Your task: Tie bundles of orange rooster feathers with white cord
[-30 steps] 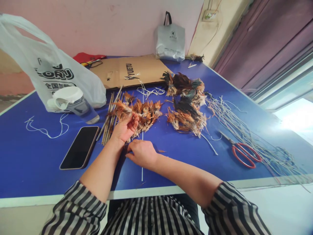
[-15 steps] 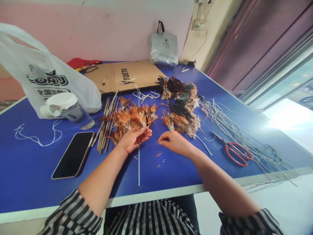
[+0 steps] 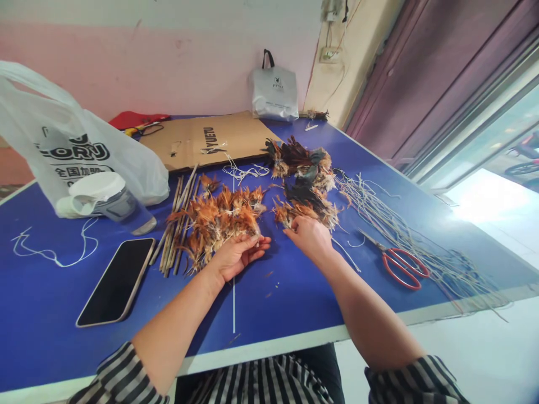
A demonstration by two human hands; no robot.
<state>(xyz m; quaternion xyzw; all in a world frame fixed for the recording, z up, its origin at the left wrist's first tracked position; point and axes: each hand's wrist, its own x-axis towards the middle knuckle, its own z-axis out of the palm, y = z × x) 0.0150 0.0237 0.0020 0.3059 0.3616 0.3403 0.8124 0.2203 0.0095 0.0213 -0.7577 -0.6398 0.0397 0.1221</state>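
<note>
Blue tabletop (image 3: 295, 314) here: orange feathers (image 3: 225, 210) by the left hand (image 3: 238, 255), darker feathers (image 3: 309, 196) under the right hand (image 3: 311, 238), probably for easy reach. Left's half-curled, right's fingers are bunched; can't tell what either grips.

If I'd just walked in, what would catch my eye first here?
Probably the heap of rusty-orange feathers in the middle of the blue table, the left hand at its near edge, and the darker feather pile to its right, where the right hand is. After that, perhaps the red-handled scissors by the long pale strings at right, and the white plastic bag at left.
</note>
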